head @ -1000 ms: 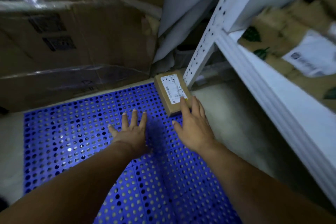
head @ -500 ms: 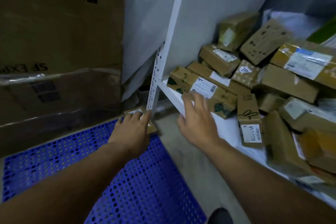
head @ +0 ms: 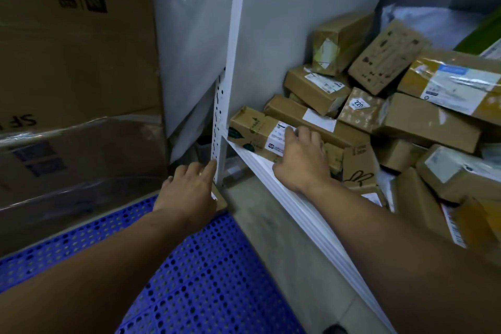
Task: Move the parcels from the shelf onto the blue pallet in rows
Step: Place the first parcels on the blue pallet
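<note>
Long parcel (head: 252, 130) lies at the shelf's (head: 271, 171) near-left corner. Right hand (head: 301, 160) curls over its top, thumb on its front face. Left hand (head: 187, 190) hangs loosely spread beside the upright. Probably light, stiff carton; grip mid-length, across the narrow faces.

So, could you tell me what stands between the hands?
The shelf's white post, in the head view: left hand beside it, right hand gripping a parcel.

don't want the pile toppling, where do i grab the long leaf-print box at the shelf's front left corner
Probably across its short width near the middle, from the open front: fingers over the top, thumb on the front face. The leaf-print box lies lengthwise along the shelf edge, another long box tight behind.
</note>
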